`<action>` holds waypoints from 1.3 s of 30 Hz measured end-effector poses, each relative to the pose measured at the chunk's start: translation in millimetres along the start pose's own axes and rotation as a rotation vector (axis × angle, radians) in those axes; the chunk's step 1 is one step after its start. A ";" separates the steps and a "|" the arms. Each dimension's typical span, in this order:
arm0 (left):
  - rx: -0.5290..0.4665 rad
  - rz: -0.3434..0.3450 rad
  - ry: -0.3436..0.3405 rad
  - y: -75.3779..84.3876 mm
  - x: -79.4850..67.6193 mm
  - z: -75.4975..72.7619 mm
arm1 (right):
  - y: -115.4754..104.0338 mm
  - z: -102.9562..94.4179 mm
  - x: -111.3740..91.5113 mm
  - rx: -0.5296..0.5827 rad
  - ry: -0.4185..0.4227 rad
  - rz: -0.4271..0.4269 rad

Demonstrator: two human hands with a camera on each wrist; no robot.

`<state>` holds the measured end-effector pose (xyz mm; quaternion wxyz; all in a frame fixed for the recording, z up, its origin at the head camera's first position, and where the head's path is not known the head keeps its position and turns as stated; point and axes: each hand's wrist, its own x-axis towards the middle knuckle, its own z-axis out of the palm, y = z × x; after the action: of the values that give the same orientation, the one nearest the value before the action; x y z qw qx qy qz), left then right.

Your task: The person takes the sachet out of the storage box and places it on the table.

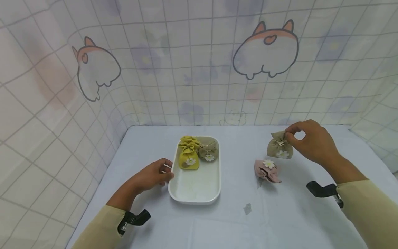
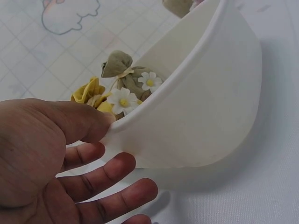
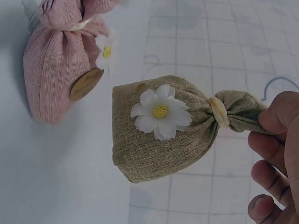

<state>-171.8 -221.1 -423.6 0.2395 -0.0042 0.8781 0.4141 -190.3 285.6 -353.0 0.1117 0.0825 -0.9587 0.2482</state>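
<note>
The person's right hand [image 1: 312, 141] pinched the gathered top of a tan bag [image 1: 280, 148] between thumb and forefinger, with a small gap arching between those two. The right wrist view showed its remaining fingers loosely bent, one beneath another and off the cloth. The right forearm slanted in from the near right corner, and the bag hung above the table [image 1: 224, 224], its tied neck toward the fingertips and its white flower [image 3: 160, 114] facing out.

Just nearer the person, a pink bag [image 1: 264, 169] lay on the table, apart from the held one.

The left hand [image 1: 153, 173] reached in from the near left, its thumb against the rim of a white tray [image 1: 195, 186]. Its other fingers were relaxed, slightly bent and spread beside the outer wall.

Inside the tray, toward the far end, sat a yellow bag [image 1: 188, 160] with a grey-tan bag [image 1: 207, 150] at its right; whether a second yellow one stood behind, I could not tell. A black wrist camera [image 1: 133, 221] stuck out from the left sleeve [image 1: 99, 228].
</note>
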 end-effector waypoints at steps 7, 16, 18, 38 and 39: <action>0.005 -0.003 0.009 0.0 -0.8 1.4 | 10.2 -4.2 -5.4 -0.019 0.020 0.010; 0.000 -0.007 0.008 -0.4 -1.3 1.0 | 16.0 -3.3 -6.8 -0.010 0.010 0.052; -0.001 -0.005 0.006 -0.7 -1.7 0.9 | 14.8 -2.1 -6.2 -0.011 0.000 0.054; -0.009 0.000 -0.010 2.1 -3.5 -0.8 | -21.3 21.8 8.7 0.021 -0.081 -0.021; -0.011 -0.001 -0.010 1.4 -2.9 -0.6 | -22.6 23.2 9.3 0.023 -0.086 -0.024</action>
<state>-169.8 -221.2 -421.1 0.2442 -0.0040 0.8747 0.4187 -198.4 253.8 -360.0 0.0722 0.1057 -0.9587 0.2541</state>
